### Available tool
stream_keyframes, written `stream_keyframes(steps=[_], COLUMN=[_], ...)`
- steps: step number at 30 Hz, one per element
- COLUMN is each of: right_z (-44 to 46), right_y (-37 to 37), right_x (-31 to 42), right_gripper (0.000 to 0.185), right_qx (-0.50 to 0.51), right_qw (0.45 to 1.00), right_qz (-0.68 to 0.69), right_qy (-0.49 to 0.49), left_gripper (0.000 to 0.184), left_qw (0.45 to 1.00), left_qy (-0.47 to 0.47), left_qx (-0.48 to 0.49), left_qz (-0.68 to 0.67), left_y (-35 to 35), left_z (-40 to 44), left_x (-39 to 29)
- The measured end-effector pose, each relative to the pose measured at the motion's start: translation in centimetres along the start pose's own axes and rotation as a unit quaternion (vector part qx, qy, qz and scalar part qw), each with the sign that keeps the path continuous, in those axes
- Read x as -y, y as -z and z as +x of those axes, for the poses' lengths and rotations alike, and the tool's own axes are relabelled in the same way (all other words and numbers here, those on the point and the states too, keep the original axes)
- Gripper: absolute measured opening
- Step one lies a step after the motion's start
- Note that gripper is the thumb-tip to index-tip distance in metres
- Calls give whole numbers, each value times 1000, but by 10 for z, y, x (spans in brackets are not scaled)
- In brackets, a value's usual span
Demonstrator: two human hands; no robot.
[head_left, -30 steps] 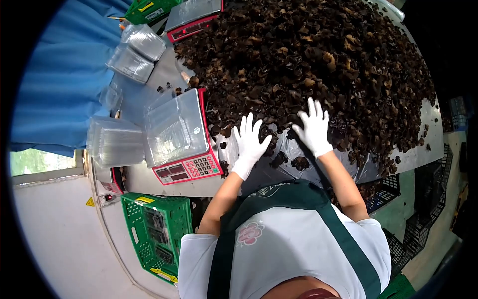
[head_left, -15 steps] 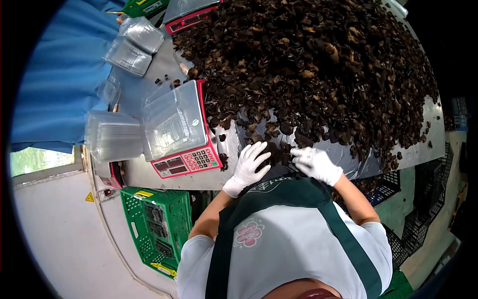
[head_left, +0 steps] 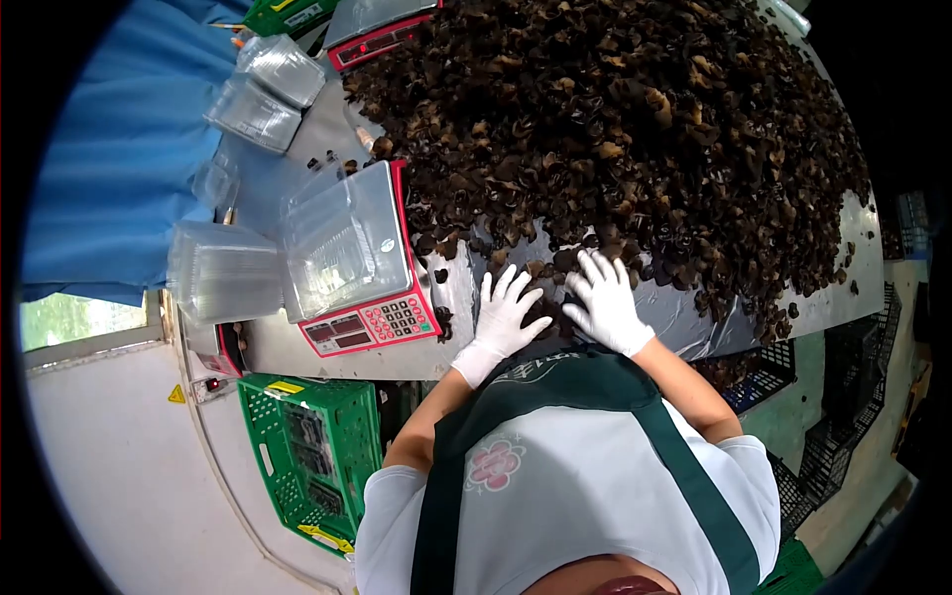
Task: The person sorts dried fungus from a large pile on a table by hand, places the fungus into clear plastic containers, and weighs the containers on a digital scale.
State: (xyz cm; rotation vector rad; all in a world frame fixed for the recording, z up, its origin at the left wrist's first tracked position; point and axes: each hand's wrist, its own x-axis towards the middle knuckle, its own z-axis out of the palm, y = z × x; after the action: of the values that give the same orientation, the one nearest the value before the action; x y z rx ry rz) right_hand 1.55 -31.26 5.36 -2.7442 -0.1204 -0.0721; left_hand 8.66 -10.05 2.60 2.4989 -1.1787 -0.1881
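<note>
A large heap of dark brown, wrinkled pieces that look like fungus (head_left: 635, 129) covers much of the metal table (head_left: 451, 297). At its near edge, by the apron, my left hand (head_left: 504, 322) in a white glove lies with its fingers spread. My right hand (head_left: 607, 305), gloved too, has its fingers apart on the near pieces. Some dark pieces (head_left: 540, 315) lie between both hands. Left of my left hand stands a red scale (head_left: 372, 327), with a clear plastic container (head_left: 332, 248) on its pan.
Stacked clear containers (head_left: 226, 273) stand left of the scale, with more stacks (head_left: 256, 111) behind. A second scale (head_left: 382, 38) is at the back. A green crate (head_left: 307, 456) sits below the table at left, black crates (head_left: 838, 436) at right.
Both hands have drawn back from the heap toward the apron, with some pieces. Since the middle frame, my right hand has moved slightly forward and its fingers have spread.
</note>
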Motion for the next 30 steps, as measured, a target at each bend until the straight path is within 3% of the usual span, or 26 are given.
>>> stream_keyframes(steps=[4,6,8,10,13,22,27,30], right_z=[-20,-13,-2,16,37,95,112,104], right_y=[-11,4,17,24,17,-37,-53,-41], right_x=[1,-4,-6,-5,-3,32,35,26], right_gripper=[36,28,25,19,24,28,15,9], right_qx=[114,36,32,-100,-129,-111,-21,-119], right_qw=[988,987,978,981,980,980,988,972], right_qz=[91,137,204,163,144,112,22,179], right_qy=[53,74,-11,20,42,120,154,96], left_gripper=[48,48,46,47,47,44,43,42], left_qw=[1000,999,999,999,999,999,998,996], left_qy=[-2,3,8,9,12,6,-7,-11], left_qx=[-15,-35,-44,-41,-37,-53,-68,-85], left_qz=[-13,-19,-7,-9,-8,-6,2,-20], left_y=[5,5,5,7,7,0,-3,-1], left_z=[-15,-16,-15,-12,-13,-14,-15,-17], left_x=[7,9,10,8,6,7,10,11])
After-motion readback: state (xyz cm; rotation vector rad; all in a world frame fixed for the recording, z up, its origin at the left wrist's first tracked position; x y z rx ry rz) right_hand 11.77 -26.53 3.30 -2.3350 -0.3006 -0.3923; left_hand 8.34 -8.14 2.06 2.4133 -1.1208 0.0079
